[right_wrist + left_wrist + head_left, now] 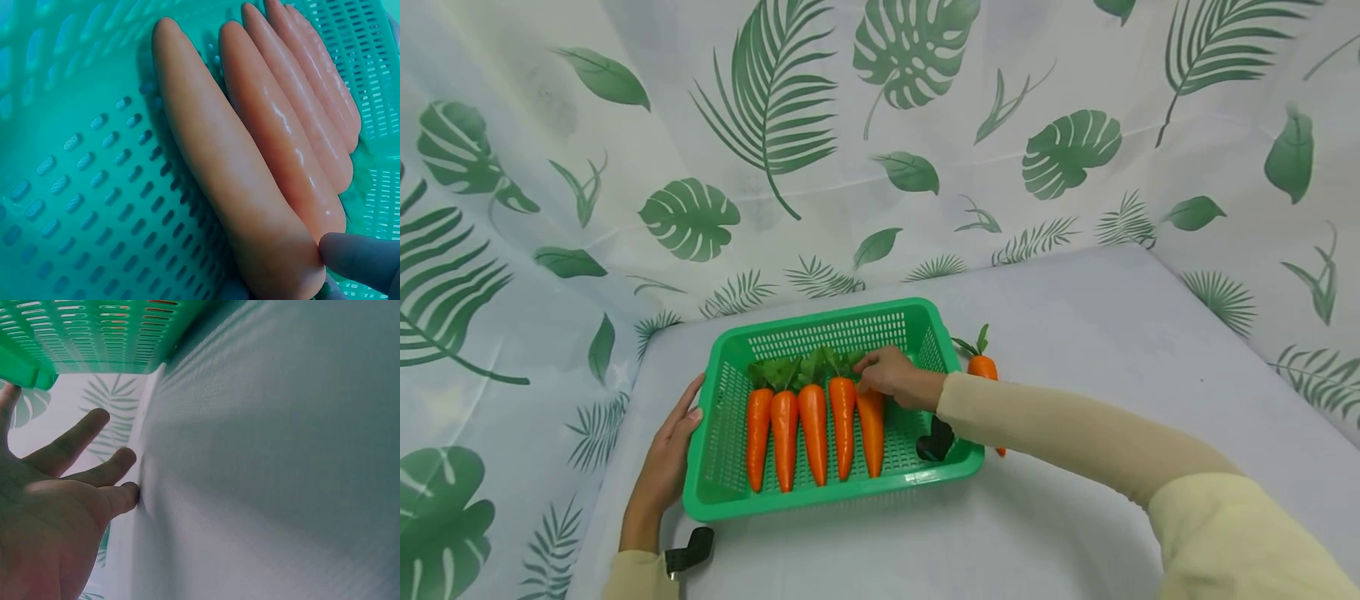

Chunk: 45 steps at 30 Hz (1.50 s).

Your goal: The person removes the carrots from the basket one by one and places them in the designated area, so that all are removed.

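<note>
1. While the green basket (827, 494) is steadied on its left side by the left hand (668, 454), the rightmost carrot (872, 429) inside it is pinched near its leafy end by the right hand (891, 372).
2. The fingers of the left hand are held apart and extended, with contact made at the basket's rim.
3. The thumb and finger of the right hand are clamped on the thick end of that carrot, which is laid on the basket floor.
4. Four other carrots (785, 437) are lined up to its left, their tips pointed toward the near wall and their leaves toward the far one.
5. Outside the basket, just beside its right wall, a loose carrot (982, 366) is seen on the white bench (850, 558), partly hidden by the right sleeve (1060, 421).
6. The bench is backed by leaf-printed cloth (820, 242).
</note>
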Each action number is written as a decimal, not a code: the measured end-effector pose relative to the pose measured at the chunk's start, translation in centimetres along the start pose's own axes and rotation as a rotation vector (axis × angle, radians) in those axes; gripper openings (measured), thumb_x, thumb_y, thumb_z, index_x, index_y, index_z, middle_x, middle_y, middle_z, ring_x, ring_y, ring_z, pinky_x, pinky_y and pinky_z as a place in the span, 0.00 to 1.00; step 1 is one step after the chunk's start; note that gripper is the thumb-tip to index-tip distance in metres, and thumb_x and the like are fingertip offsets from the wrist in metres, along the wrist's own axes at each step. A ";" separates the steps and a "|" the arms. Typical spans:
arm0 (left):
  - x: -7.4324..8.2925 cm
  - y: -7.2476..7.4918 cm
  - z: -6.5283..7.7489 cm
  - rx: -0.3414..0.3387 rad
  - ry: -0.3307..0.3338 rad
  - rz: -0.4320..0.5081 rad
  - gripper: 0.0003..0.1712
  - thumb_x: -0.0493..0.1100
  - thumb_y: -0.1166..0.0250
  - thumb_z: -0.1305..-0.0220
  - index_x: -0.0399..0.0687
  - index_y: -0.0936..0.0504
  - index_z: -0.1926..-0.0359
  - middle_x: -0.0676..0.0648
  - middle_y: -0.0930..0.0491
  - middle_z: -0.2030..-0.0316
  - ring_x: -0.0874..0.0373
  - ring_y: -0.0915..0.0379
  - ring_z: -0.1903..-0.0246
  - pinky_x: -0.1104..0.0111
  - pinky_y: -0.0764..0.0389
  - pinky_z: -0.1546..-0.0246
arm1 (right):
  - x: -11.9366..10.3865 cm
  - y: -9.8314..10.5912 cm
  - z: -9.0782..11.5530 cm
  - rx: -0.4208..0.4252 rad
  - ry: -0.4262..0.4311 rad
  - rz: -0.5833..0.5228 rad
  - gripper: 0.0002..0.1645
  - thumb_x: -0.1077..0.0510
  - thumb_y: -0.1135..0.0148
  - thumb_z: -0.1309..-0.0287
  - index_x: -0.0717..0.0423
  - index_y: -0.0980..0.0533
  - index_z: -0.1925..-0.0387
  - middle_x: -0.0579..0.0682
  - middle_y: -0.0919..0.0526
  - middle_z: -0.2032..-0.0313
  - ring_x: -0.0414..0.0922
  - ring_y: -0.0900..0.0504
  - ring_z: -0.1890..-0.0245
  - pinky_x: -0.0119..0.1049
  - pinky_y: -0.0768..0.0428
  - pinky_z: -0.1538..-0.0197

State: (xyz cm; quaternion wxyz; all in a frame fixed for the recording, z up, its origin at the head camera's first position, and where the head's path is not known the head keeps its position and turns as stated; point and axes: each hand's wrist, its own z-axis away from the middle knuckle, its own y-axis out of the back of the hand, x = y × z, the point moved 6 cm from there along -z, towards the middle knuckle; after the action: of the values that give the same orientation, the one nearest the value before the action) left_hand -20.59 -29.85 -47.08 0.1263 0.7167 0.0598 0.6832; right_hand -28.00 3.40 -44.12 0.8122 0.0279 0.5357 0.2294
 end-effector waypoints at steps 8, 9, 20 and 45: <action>0.2 0.1 -0.2 0.011 0.011 -0.011 0.32 0.54 0.58 0.10 0.62 0.47 0.13 0.48 0.31 0.33 0.56 0.20 0.57 0.63 0.16 0.60 | 0.0 0.1 -0.1 -0.011 -0.021 -0.015 0.19 0.70 0.37 0.32 0.65 0.17 0.41 0.62 0.19 0.40 0.57 0.17 0.48 0.52 0.18 0.47; 0.2 0.1 -0.3 0.011 0.012 -0.009 0.32 0.54 0.58 0.10 0.62 0.47 0.13 0.48 0.31 0.33 0.56 0.20 0.57 0.63 0.16 0.60 | 0.0 0.1 -0.1 -0.012 -0.022 -0.017 0.19 0.71 0.37 0.32 0.65 0.17 0.42 0.62 0.19 0.41 0.57 0.17 0.49 0.52 0.17 0.48; 0.1 0.0 -0.3 0.013 -0.001 0.003 0.32 0.54 0.58 0.10 0.61 0.47 0.13 0.50 0.29 0.34 0.56 0.20 0.56 0.63 0.16 0.59 | -0.3 0.5 -0.1 -0.014 0.028 0.023 0.19 0.70 0.37 0.31 0.65 0.17 0.41 0.62 0.18 0.41 0.56 0.16 0.51 0.51 0.17 0.51; -0.3 -0.1 0.2 0.017 0.008 0.008 0.32 0.53 0.58 0.10 0.61 0.47 0.13 0.49 0.28 0.34 0.56 0.19 0.57 0.62 0.16 0.59 | -1.5 2.7 0.4 -0.068 0.059 -0.216 0.25 0.70 0.36 0.32 0.69 0.22 0.34 0.64 0.21 0.39 0.58 0.17 0.48 0.54 0.18 0.43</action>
State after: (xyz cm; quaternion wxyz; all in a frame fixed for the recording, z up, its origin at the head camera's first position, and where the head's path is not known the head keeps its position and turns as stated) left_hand -20.44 -29.82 -47.37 0.1173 0.7152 0.0635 0.6861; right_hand -29.01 5.32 -41.89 0.8165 -0.0641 0.5512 0.1593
